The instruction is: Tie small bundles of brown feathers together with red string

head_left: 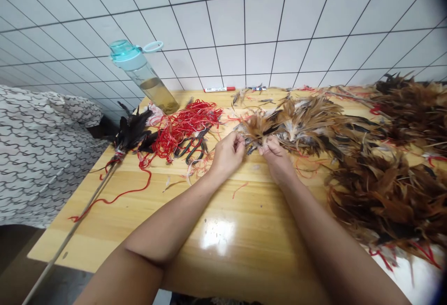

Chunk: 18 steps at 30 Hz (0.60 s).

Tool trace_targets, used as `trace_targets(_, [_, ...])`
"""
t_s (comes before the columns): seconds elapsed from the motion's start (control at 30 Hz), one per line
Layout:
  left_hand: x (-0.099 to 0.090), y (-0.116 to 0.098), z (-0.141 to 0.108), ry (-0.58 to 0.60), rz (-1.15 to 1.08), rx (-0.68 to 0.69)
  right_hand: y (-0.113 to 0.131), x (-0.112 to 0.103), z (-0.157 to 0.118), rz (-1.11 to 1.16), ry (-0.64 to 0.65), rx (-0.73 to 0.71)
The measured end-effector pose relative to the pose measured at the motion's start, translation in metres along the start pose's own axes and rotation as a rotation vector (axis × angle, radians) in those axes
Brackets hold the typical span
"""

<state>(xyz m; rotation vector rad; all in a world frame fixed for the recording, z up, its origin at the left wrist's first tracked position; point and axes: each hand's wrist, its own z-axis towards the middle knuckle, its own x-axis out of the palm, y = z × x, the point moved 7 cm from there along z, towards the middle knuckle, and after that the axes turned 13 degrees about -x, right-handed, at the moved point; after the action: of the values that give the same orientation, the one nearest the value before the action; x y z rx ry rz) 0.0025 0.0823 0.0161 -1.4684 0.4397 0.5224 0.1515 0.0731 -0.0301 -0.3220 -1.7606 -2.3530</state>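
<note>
My left hand has its fingers curled together at the left end of a pile of loose brown feathers. Anything inside those fingers is hidden. Just to the right, my right hand pinches the quill ends of some brown feathers at the pile's edge. A small gap separates the two hands. Left of them lie a tangle of red string and dark-handled scissors, partly under the string.
A bottle stands back left; a red-capped marker lies by the tiled wall. On the left, a stick bears black feathers and overhangs the table. Bundled brown feathers fill the right. Patterned cloth hangs left.
</note>
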Motion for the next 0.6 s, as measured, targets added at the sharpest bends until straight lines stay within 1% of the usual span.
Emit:
trace_targets(0.07, [0.000, 0.001, 0.001, 0.001, 0.048, 0.000, 0.011, 0.002, 0.000, -0.125, 0.043, -0.136])
trace_targets(0.13, [-0.001, 0.003, 0.003, -0.004, 0.111, -0.006, 0.017, 0.004, 0.000, -0.203, 0.074, -0.201])
trace_targets(0.23, [-0.002, 0.004, 0.005, -0.013, 0.113, 0.012, 0.018, 0.004, -0.001, -0.238, 0.094, -0.226])
trace_targets(0.27, [-0.001, 0.003, 0.004, 0.003, 0.086, 0.032, 0.017, 0.004, 0.000, -0.249, 0.099, -0.231])
trace_targets(0.37, [0.006, -0.005, -0.001, 0.099, 0.011, 0.115, 0.016, 0.004, 0.000, -0.315, 0.126, -0.243])
trace_targets(0.43, [0.008, -0.008, -0.005, 0.126, -0.032, 0.141, 0.014, 0.005, 0.001, -0.381, 0.161, -0.248])
trace_targets(0.53, [0.007, -0.003, -0.005, 0.101, -0.105, 0.102, 0.012, 0.005, 0.002, -0.476, 0.198, -0.253])
trace_targets(0.6, [0.007, 0.001, -0.003, 0.090, -0.124, 0.076, 0.011, 0.005, 0.003, -0.497, 0.206, -0.251])
